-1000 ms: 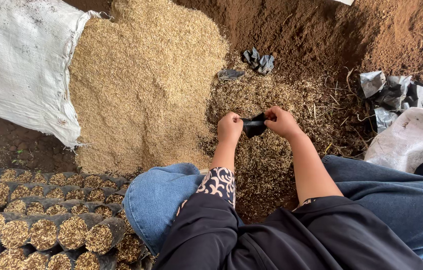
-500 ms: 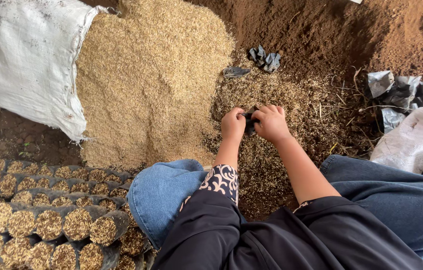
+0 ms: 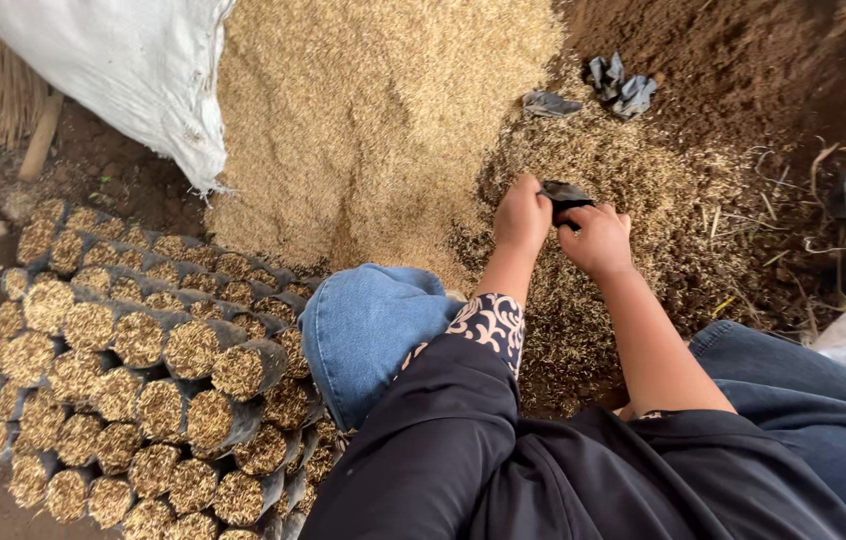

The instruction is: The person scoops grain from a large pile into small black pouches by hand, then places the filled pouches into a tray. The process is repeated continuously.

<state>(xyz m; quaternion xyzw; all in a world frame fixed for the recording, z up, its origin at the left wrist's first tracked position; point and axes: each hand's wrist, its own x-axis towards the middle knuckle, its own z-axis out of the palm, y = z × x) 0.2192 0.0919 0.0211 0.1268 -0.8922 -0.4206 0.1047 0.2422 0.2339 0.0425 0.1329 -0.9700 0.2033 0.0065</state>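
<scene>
Looking down from the head camera: left hand (image 3: 521,215) and right hand (image 3: 598,238) close together over a mound of dark mixed husk and soil (image 3: 643,200), both pinching one small black plastic bag (image 3: 563,197). Bag caught between the two grips, at the fingertips of each, neither hand clearly nearer; long axis hard to tell, crumpled and mostly hidden by fingers. Both grips clenched on the bag's edges, left at its near-left side, right just below it. Pale rice husk heap (image 3: 373,120) just left of the hands, well within reach. Rows of filled black bags (image 3: 143,370) lying packed at lower left beyond the bent knee (image 3: 368,325). Spare empty bags (image 3: 618,85) farther out. Open room ahead and right over the mound; white sack (image 3: 133,70) bounding the upper left.
</scene>
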